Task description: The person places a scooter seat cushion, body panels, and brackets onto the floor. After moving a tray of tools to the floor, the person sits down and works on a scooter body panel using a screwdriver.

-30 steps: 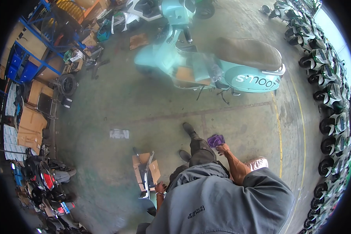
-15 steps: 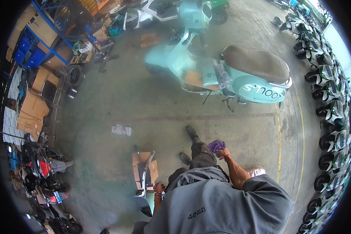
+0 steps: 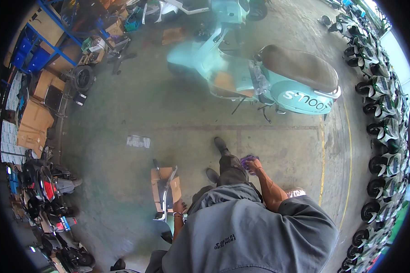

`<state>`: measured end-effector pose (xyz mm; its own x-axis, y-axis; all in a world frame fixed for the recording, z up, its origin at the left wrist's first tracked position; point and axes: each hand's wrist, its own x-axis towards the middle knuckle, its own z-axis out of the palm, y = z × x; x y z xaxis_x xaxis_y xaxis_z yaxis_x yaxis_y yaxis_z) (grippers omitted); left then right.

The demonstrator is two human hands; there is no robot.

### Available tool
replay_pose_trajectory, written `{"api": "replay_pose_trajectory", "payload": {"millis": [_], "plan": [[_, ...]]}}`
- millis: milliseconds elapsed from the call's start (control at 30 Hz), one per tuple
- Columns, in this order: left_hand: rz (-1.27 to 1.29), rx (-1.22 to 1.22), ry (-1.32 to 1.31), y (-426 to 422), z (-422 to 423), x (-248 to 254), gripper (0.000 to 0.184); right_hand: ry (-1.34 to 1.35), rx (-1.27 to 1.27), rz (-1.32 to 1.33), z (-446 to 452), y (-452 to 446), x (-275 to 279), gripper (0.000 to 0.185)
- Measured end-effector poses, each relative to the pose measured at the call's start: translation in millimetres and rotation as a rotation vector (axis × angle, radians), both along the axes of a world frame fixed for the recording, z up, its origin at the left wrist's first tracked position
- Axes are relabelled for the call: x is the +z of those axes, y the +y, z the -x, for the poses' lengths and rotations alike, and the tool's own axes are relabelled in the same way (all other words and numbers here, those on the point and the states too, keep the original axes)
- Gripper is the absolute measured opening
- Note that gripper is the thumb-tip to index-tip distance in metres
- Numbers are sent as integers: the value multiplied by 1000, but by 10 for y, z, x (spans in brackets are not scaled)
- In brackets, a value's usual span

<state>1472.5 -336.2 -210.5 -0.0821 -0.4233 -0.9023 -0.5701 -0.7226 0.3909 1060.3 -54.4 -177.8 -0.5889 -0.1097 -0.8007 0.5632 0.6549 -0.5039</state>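
My right hand is closed around a crumpled purple cloth, in front of my bent knee. Low at my left side, my left hand has its fingers loosely apart and no object visible in it. Right by that hand is a piece of cardboard, folded around a dark panel, with a silver-grey bar along it. A mint-coloured part shows below the cardboard, partly hidden by my left arm.
Ahead stands a mint scooter with a brown seat. A clear plastic packet lies on the floor. Rows of parked scooters line the right side. Motorcycles, cardboard and a blue rack stand on the left.
The purple cloth is bunched more tightly under my right hand, which has come in over it. My left hand's fingers have spread. The view has shifted slightly.
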Motion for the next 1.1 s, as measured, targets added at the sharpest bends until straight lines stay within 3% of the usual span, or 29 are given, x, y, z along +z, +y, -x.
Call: {"api": "replay_pose_trajectory", "payload": {"millis": [400,633,900,1100], "plan": [[-5,48,-57,14,-18,64,35,-91,36,-56,-56,171,-214,25],[53,122,15,225,-51,49,39,-156,109,-13,168,-8,8,24],[-80,398,20,656,19,130,42,-74,306,-42,667,-527,148,31],[-36,688,86,901,216,164,34,-100,513,-103,1231,-1139,151,35]]}}
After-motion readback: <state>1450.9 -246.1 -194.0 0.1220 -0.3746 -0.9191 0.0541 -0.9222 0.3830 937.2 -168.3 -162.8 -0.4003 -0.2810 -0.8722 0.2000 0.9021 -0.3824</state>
